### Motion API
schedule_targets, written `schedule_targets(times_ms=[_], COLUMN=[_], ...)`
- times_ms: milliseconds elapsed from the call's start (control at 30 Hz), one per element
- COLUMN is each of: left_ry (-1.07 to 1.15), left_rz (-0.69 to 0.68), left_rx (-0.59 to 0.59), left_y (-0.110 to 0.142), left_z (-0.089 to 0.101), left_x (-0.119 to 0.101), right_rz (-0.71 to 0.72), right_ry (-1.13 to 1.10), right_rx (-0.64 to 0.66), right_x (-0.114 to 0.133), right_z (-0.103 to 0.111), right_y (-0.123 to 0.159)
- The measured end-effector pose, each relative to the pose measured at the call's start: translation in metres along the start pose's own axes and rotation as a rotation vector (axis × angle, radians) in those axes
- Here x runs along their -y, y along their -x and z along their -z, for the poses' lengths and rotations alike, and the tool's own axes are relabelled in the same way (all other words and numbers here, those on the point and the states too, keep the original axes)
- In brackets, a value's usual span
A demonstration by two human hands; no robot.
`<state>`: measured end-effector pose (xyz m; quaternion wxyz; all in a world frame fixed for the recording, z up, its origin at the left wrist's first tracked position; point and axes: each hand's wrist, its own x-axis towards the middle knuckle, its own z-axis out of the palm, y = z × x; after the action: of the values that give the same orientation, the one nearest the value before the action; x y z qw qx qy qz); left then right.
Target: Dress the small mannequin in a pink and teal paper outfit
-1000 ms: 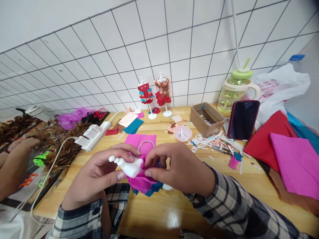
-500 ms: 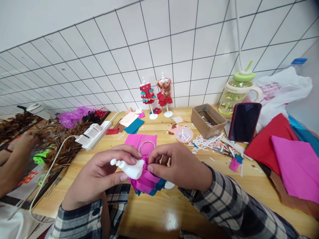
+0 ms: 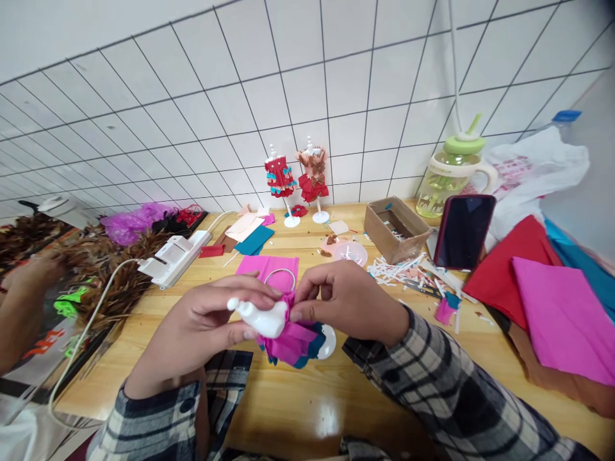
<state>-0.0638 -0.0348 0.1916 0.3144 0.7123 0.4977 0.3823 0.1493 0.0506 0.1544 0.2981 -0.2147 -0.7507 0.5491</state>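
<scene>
My left hand [image 3: 206, 326] is closed round a small white mannequin [image 3: 264, 318], which lies tilted with its knobbed top toward the left. A skirt of magenta crepe paper [image 3: 291, 340] with a teal layer [image 3: 316, 346] below it wraps the mannequin. The round white base [image 3: 327, 342] shows to the right of the skirt. My right hand [image 3: 346, 301] pinches the magenta paper at the mannequin's waist, thumb against fingers. A thin metal ring [image 3: 280, 271] stands out just above the waist, over a flat magenta sheet [image 3: 254, 263] on the table.
Two dressed mannequins [image 3: 313, 176] stand by the wall. Right of them are a cardboard box [image 3: 398, 230], white paper strips [image 3: 396, 270], a phone [image 3: 464, 232], a drink bottle [image 3: 449, 176] and crepe sheets [image 3: 567, 320]. A power strip [image 3: 175, 256] and another person's arm [image 3: 29, 307] are at left.
The mannequin has turned slightly and shifted right, so more of its white base shows. Both hands keep their hold, and the whole view has moved a little.
</scene>
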Motion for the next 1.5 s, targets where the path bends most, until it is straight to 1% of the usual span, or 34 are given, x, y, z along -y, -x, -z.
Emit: schedule_targets(times_ms=[67,167,233,267,333,400,467,567,633,700,767,900,967,1033,1167,1233,1300,1367,1400,1433,1500], left_ry=[0.002,0.032,0.043,0.044,0.029,0.011,-0.003,-0.075,-0.158,-0.213,-0.228,-0.272,-0.296,-0.309,-0.29,-0.25,-0.215,-0.192,-0.184,-0.172,-0.126], left_rz=[0.085,0.191,0.205,0.201,0.196,0.182,0.148,0.085,0.061,0.061,0.083,0.13,0.112,0.066,-0.007,0.014,0.068,0.113,0.12,0.111,0.077], left_rx=[-0.119,-0.303,-0.39,-0.41,-0.398,-0.336,-0.273,-0.189,-0.096,-0.007,0.025,0.007,0.027,0.04,0.037,0.054,0.044,0.013,-0.017,-0.061,-0.191], left_y=[-0.005,-0.014,-0.021,-0.024,-0.028,-0.03,-0.03,-0.027,-0.023,-0.02,-0.018,-0.016,-0.017,-0.018,-0.022,-0.023,-0.024,-0.027,-0.029,-0.031,-0.035], left_z=[-0.006,-0.013,-0.015,-0.015,-0.015,-0.014,-0.013,-0.007,-0.001,0.005,0.008,0.007,0.005,0.003,-0.004,-0.01,-0.015,-0.02,-0.022,-0.023,-0.023], left_x=[0.004,0.014,0.019,0.021,0.023,0.023,0.021,0.016,0.012,0.008,0.005,0.004,0.005,0.004,-0.002,-0.007,-0.011,-0.012,-0.011,-0.008,-0.002], right_rz=[-0.007,0.026,0.089,0.134,0.237,0.329,0.385,0.397,0.39,0.393,0.392,0.328,0.272,0.234,0.241,0.25,0.255,0.258,0.257,0.251,0.199], right_ry=[0.051,0.17,0.265,0.307,0.372,0.402,0.412,0.39,0.37,0.345,0.296,0.198,0.188,0.188,0.185,0.168,0.151,0.163,0.178,0.197,0.23], right_rx=[-0.094,-0.319,-0.452,-0.482,-0.453,-0.368,-0.306,-0.293,-0.312,-0.319,-0.305,-0.275,-0.296,-0.306,-0.295,-0.279,-0.269,-0.299,-0.337,-0.387,-0.507], right_x=[-0.006,-0.013,-0.014,-0.014,-0.014,-0.014,-0.015,-0.017,-0.016,-0.015,-0.012,-0.006,-0.004,-0.003,-0.004,-0.005,-0.006,-0.007,-0.008,-0.009,-0.011], right_z=[0.003,0.008,0.01,0.01,0.007,0.003,-0.001,-0.005,-0.005,-0.005,-0.003,0.005,0.009,0.011,0.01,0.009,0.008,0.008,0.009,0.009,0.012], right_y=[-0.004,-0.009,-0.01,-0.009,-0.009,-0.009,-0.01,-0.011,-0.011,-0.01,-0.008,-0.007,-0.006,-0.007,-0.007,-0.008,-0.008,-0.009,-0.009,-0.009,-0.009])
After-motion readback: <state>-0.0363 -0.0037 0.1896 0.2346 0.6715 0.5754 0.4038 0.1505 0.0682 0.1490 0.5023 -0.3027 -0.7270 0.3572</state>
